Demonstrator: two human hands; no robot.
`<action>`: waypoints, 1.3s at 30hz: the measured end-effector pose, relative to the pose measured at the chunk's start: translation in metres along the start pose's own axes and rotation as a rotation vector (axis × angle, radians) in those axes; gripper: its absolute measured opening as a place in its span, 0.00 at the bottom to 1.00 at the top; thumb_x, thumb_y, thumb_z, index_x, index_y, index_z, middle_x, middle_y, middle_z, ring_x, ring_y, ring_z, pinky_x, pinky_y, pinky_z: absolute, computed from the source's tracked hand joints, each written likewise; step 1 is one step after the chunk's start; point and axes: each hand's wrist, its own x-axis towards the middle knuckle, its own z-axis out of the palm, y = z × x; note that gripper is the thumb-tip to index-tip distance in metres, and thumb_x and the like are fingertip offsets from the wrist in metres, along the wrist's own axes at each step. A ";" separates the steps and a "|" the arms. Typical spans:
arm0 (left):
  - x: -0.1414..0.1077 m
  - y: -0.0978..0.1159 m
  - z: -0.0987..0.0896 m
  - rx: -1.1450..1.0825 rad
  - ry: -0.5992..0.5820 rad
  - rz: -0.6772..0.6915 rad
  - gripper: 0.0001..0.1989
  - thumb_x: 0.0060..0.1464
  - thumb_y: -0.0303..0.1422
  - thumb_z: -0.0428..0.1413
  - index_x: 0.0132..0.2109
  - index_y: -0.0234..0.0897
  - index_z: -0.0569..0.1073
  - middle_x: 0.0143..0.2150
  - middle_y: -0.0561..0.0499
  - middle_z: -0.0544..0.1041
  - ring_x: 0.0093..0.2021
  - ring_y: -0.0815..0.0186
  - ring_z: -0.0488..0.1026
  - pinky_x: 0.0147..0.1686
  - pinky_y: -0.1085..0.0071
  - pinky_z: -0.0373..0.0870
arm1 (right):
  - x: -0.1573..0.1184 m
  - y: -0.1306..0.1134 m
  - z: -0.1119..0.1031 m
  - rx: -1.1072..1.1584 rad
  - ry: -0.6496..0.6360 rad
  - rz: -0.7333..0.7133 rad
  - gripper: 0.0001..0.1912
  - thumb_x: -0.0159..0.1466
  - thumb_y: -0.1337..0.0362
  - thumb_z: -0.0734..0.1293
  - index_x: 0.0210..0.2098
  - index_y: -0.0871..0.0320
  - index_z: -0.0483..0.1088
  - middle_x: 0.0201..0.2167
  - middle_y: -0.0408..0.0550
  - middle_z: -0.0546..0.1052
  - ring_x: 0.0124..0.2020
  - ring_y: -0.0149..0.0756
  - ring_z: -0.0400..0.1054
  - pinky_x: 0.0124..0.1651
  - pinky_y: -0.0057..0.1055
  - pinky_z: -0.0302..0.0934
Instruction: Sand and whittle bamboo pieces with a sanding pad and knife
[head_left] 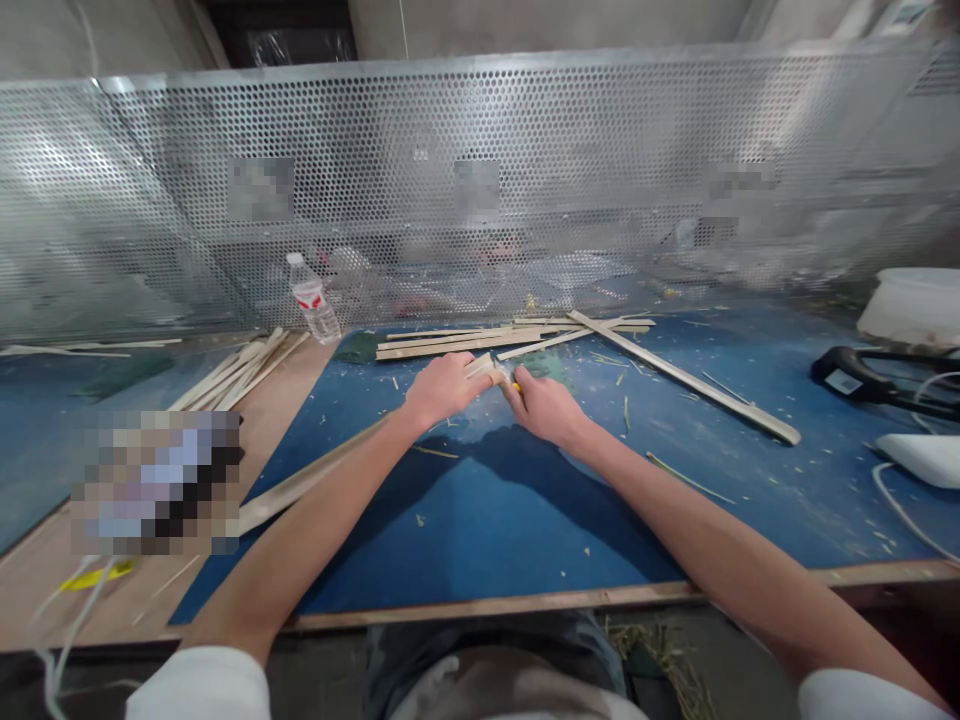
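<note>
White sleeves poke in at the bottom. A plastic bottle stands by a metal screen with holes. On the blue mat of the desk, the left hand and right hand grip a short bamboo strip between them. A white tub sits far right.

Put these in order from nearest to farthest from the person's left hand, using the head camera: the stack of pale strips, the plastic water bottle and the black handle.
1. The stack of pale strips: straight ahead of the left hand.
2. The plastic water bottle: ahead and to the left, towards the back.
3. The black handle: far off to the right.
</note>
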 end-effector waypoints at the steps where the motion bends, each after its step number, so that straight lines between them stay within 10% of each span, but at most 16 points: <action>1: 0.000 0.000 0.000 -0.007 0.002 0.011 0.23 0.55 0.55 0.54 0.30 0.40 0.71 0.28 0.50 0.73 0.29 0.64 0.69 0.28 0.68 0.55 | 0.000 0.002 0.000 0.010 0.011 -0.010 0.22 0.75 0.52 0.47 0.46 0.59 0.64 0.31 0.53 0.80 0.30 0.42 0.72 0.30 0.33 0.41; 12: -0.003 0.006 -0.006 -0.102 -0.039 0.133 0.23 0.53 0.55 0.56 0.28 0.38 0.68 0.24 0.54 0.69 0.26 0.68 0.63 0.27 0.70 0.56 | -0.002 0.014 0.001 0.161 0.070 -0.213 0.23 0.74 0.51 0.46 0.41 0.57 0.64 0.25 0.49 0.75 0.25 0.38 0.67 0.31 0.32 0.43; 39: 0.000 0.005 -0.004 0.027 -0.023 0.110 0.24 0.52 0.56 0.57 0.28 0.39 0.67 0.26 0.52 0.71 0.28 0.65 0.66 0.27 0.69 0.55 | -0.003 -0.003 -0.001 0.002 0.071 -0.098 0.22 0.73 0.53 0.49 0.45 0.60 0.67 0.33 0.53 0.81 0.29 0.40 0.72 0.30 0.33 0.42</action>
